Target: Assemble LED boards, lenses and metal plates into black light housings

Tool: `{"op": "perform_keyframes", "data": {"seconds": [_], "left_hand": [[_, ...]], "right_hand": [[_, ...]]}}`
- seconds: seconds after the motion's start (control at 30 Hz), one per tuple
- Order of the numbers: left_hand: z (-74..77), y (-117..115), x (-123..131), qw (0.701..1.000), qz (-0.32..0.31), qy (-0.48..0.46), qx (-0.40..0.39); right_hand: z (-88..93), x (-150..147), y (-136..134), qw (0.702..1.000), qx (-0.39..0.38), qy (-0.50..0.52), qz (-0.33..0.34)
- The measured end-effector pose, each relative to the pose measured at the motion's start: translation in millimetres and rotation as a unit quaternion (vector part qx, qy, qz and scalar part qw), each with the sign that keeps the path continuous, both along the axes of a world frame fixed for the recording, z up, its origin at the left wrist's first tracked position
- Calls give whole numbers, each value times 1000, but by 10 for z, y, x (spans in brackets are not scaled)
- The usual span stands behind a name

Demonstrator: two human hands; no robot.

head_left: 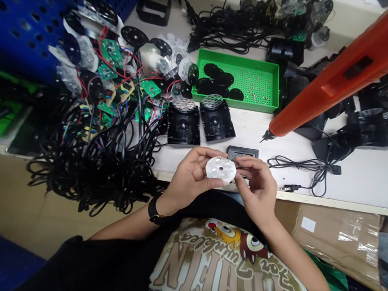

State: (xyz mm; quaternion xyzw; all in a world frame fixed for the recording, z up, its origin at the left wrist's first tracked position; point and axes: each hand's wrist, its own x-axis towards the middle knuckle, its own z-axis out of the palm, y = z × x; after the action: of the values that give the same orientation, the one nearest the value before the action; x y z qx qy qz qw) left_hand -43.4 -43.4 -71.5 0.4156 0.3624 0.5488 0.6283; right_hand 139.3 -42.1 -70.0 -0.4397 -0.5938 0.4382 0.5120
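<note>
Lower centre of the frame: pale, translucent disc [220,174] held up at the near edge of the white bench [254,131]. Left hand [193,169] pinches its left side, thumb along the near rim; right hand [260,183] grasps the right edge with thumb and fingertips. Two black housings [184,125] just above left, green tray [236,104] at upper centre. Orange driver [328,88] slants in from upper right, tip well apart from the disc.

The round piece [219,173] in the grip looks like shiny plastic. Past the grip, the tray [234,104] looks plastic too. Below, the shirt [198,263] is dull cloth.
</note>
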Motion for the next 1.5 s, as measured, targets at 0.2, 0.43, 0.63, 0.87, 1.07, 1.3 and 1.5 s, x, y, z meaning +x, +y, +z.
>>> {"op": "perform_keyframes", "data": {"seconds": [0.2,0.43,0.63,0.87,1.07,1.3,1.5], "left_hand": [[-2,-18,39,999,19,28,39],[76,27,-36,992,-75,-51,-91],[66,24,38,991,-74,-64,-96],[94,7,65,990,-101,99,28],[24,47,53,929,-59,299,209],[-41,95,133,916,-22,351,192],[43,162,155,929,-55,327,163]], "right_hand": [[180,89,63,983,87,-141,76],[297,252,236,957,142,-193,162],[427,292,308,914,145,-259,278],[361,205,259,910,173,-292,238],[253,116,207,896,220,-331,201],[69,78,160,882,265,-371,121],[7,83,239,871,312,-361,114]]}}
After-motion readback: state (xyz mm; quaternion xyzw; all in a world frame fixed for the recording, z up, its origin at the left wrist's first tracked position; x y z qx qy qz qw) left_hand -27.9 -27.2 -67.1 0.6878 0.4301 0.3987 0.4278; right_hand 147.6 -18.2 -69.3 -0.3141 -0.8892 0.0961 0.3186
